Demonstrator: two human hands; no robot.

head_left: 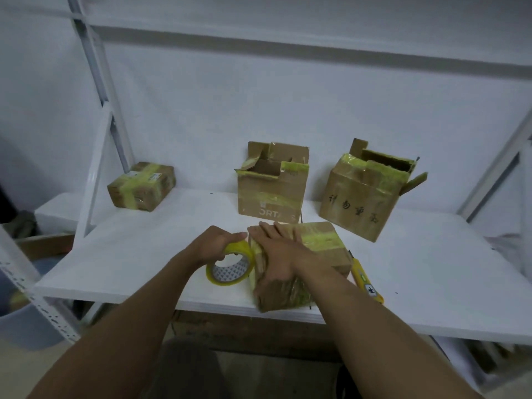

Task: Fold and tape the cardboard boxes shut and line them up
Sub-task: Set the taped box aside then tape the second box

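Note:
A closed cardboard box (319, 243) with yellowish tape across its top sits near the front edge of the white shelf. My right hand (280, 254) lies flat on its top and left side, fingers straight, thumb down the front. My left hand (216, 244) grips a roll of yellowish tape (230, 269) held against the box's left side. Behind stand two open boxes with flaps up: a middle box (272, 194) and a right box (362, 197) with black handwriting. A small taped box (141, 187) sits at the far left.
A yellow utility knife (365, 279) lies on the white shelf (144, 254) just right of the front box. White rack uprights (98, 70) rise at the left and right. A grey bin (26, 323) stands on the floor at the lower left.

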